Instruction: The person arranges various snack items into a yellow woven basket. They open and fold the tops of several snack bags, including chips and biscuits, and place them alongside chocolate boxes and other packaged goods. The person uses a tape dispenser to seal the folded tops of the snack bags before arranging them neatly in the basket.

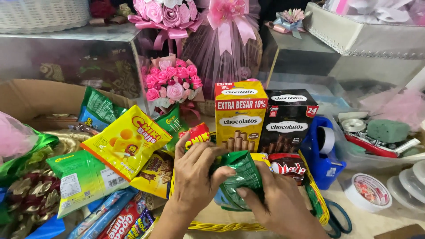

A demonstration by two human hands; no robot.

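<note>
two hands meet over a yellow woven basket [212,226] at the bottom centre of the view. the left hand [195,177] is clenched around the upper left of a green snack packet [241,177], fingers curled over its top edge. the right hand [276,203] grips the same packet from the lower right, thumb pressed on its crumpled front. the packet sits just above the basket, squeezed between both palms.

behind the hands, two tall boxes stand upright and touching: a yellow wafer-roll box [240,117] on the left and a black wafer-roll box [287,121] on the right. a small red packet [197,135] leans just left of the yellow box, and a dark round-topped packet [287,166] lies below the black one.

to the left, loose snacks lie in a heap: a yellow cheese-ball bag [126,141], a light green bag [82,179] below it, and a darker green bag [98,108] behind. a pink rose bouquet [172,82] stands further back. on the right are a blue tape dispenser [321,150], blue-handled scissors [338,219] just beside the basket, and a roll of tape [367,191] near them.
</note>
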